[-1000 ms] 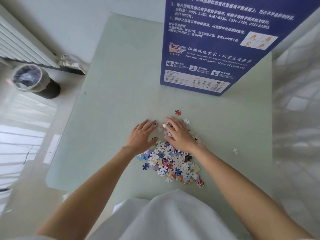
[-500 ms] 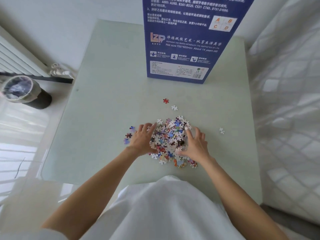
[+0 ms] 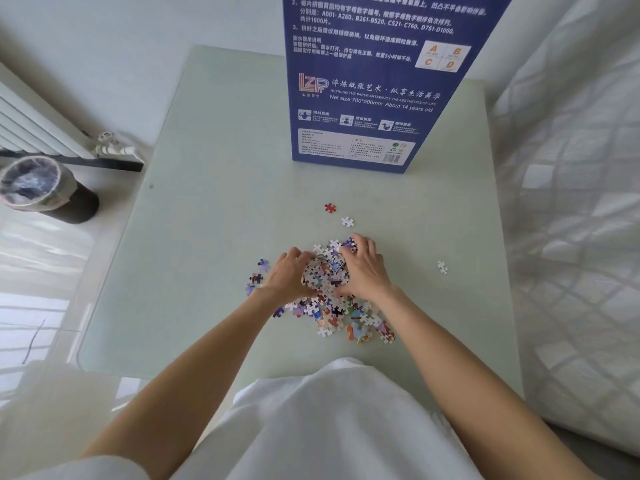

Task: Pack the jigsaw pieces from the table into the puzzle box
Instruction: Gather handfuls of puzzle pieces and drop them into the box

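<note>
Drawn closer together since half a second ago: left hand [image 3: 289,277] and right hand [image 3: 363,268], fingers curled, cupping a clump from the jigsaw pieces [image 3: 327,292] between them. Beyond the fingertips, the upright blue puzzle box [image 3: 374,81]; nearer the wrists, loose pieces.

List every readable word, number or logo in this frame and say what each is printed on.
All text is on the blue puzzle box standing on the table:
"LZP" logo
"REFINING THE PAPER ART&ENJOY THE AESTHETICS OF LIFE"
"Net size:700*500mm About 14 years old"
"A001-A260, B261-B520, C521-C760, D761-D1000"
"A", "B", "C", "D" in a grid
Chinese instruction lines and the white label with barcode: too small to quote reliably.
Nothing readable on the jigsaw pieces.
</note>
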A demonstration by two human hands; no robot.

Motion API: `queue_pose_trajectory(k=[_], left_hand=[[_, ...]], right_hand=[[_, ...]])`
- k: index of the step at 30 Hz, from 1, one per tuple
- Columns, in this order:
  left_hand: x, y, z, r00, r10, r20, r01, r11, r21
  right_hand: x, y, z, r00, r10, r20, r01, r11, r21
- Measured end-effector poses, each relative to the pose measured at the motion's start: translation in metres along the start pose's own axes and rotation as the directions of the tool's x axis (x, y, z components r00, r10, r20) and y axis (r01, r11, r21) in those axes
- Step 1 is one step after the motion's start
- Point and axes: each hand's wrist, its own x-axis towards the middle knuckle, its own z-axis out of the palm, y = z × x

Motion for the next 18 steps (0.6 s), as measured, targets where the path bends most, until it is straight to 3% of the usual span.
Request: queue_pose_trajectory(k=[6, 11, 18], left_hand=[[0.003, 0.003, 0.001, 1.0, -0.001, 0.0, 0.001, 0.998, -0.055], [0.006, 0.007, -0.001, 0.999, -0.016, 0.037, 0.018, 0.999, -0.05], [0.009, 0.011, 0.007, 0.992, -0.052, -0.112, 0.045, 0.997, -0.063]], right_hand=[[0.007, -0.006, -0.003, 0.997, -0.077, -0.014, 0.078, 0.992, 0.097], [0.009, -0.007, -0.011, 0.998, -0.055, -0.002, 0.055, 0.986, 0.16], [0.003, 0.003, -0.012, 1.0, -0.011, -0.028, 0.019, 0.948, 0.319]])
